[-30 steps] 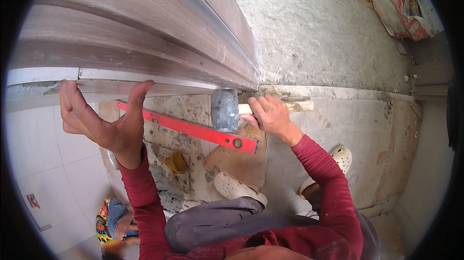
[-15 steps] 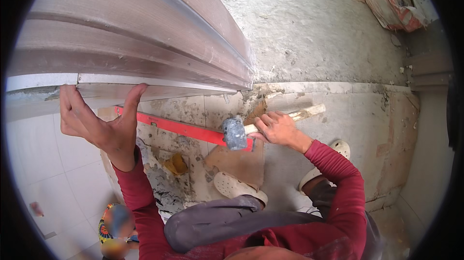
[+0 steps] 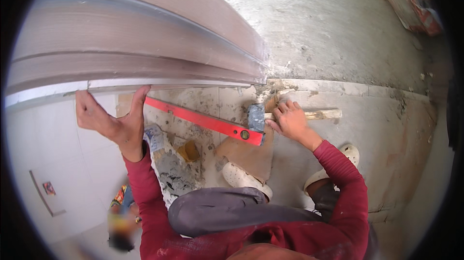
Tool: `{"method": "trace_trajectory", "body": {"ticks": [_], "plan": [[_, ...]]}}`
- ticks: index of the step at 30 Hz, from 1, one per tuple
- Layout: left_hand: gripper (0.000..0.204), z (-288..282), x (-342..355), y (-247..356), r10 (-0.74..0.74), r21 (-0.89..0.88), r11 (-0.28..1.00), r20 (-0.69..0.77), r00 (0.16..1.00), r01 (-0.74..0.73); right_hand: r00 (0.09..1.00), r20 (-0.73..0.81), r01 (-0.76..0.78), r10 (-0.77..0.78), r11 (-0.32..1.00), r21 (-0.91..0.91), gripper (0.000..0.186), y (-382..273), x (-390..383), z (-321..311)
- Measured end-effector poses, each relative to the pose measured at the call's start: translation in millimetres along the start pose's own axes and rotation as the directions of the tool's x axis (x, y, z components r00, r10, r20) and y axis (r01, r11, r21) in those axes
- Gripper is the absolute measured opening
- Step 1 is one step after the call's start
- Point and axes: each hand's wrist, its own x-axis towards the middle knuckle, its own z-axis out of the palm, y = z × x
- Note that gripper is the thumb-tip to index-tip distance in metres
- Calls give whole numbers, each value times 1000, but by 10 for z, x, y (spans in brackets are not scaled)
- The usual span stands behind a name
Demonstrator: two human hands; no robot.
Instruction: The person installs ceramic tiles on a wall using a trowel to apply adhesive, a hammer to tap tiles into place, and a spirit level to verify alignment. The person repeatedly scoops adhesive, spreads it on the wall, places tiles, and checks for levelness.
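Note:
My right hand (image 3: 291,119) grips a mallet (image 3: 325,114) by its wooden handle, close to the head. The blue-grey mallet head (image 3: 256,117) is over the end of a red spirit level (image 3: 208,121), next to its round vial; whether they touch I cannot tell. The level slants away from near my left hand. My left hand (image 3: 113,122) is spread, thumb and fingers apart, with the fingertips against the pale tile edge (image 3: 159,85) that runs along the brown moulded panel (image 3: 145,32). No object shows in that palm.
A yellow scrap or container (image 3: 188,151) and grey mortar (image 3: 179,175) lie by my left knee. Brown cardboard (image 3: 251,156) lies near my pale clog (image 3: 241,177). Rough concrete (image 3: 328,28) extends beyond, with a sack (image 3: 411,1) at far right. Another person (image 3: 123,211) is at lower left.
The mallet head has moved farther away from me across the level's end, uncovering the round vial. My left hand keeps its spread pose at the tile edge. The whole view has shifted slightly.

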Motion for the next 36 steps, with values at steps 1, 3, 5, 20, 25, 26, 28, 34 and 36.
{"method": "trace_trajectory", "body": {"ticks": [1, 3, 5, 20, 25, 26, 28, 34, 36], "plan": [[97, 5, -3, -33, 9, 5, 1000, -3, 1000, -9, 996, -91, 9, -3, 998, 67, 37, -14, 83, -26], [93, 2, -48, -151, 21, 17, 1000, -14, 1000, -21, 963, -268, 46, 7, 981, 190, 31, -126, 369, -73], [76, 33, -28, -127, -72, -112, 992, -63, 995, 64, 949, -268, -23, 166, 884, 467, 28, -335, 674, 3], [28, -202, 238, -358, -179, -427, 872, 180, 967, 241, 549, 40, -288, 835, 143, 947, 31, -1173, 1332, 595], [22, -247, 452, -334, -118, -432, 872, 271, 955, 230, 519, 31, -168, 854, 67, 983, 33, -1220, 1432, 805], [21, -271, 484, -325, -130, -419, 873, 293, 947, 250, 528, 8, -153, 849, 86, 984, 34, -1222, 1436, 842], [20, -330, 511, -308, -158, -386, 877, 330, 931, 286, 553, -8, -117, 833, 88, 989, 34, -1225, 1427, 890], [24, -445, 538, -254, -274, -325, 846, 416, 867, 423, 615, 107, -127, 782, -35, 991, 27, -1188, 1392, 874], [27, -388, 614, -250, -246, -356, 848, 393, 886, 393, 610, 84, -43, 788, -73, 996, 25, -1121, 1471, 861]]}}
